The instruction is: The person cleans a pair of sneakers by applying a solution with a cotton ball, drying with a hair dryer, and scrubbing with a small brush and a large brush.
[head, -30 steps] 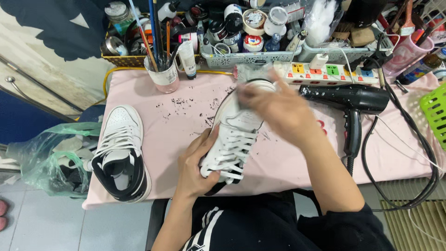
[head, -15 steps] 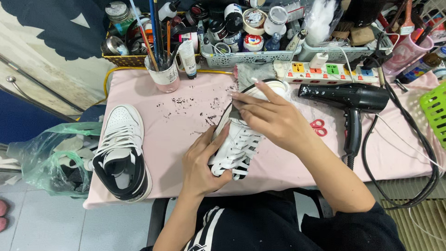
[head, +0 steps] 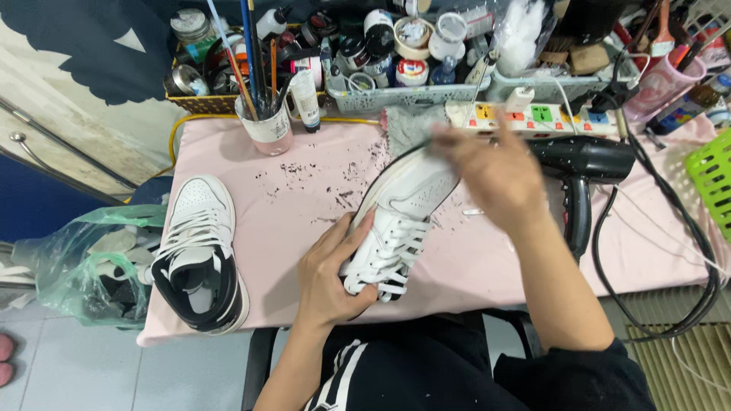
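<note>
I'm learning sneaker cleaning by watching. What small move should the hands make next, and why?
Probably sweep the right hand on across the toe of the white sneaker, since it sits there, blurred, by the grey cloth, while the left hand grips the laced side.

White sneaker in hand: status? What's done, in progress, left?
Done: can't tell; dark flecks litter the pink table cover. In hand: left hand grips the white sneaker at its laces, right hand, blurred, works at its toe. Left: the second sneaker sits untouched at the table's left edge.
</note>
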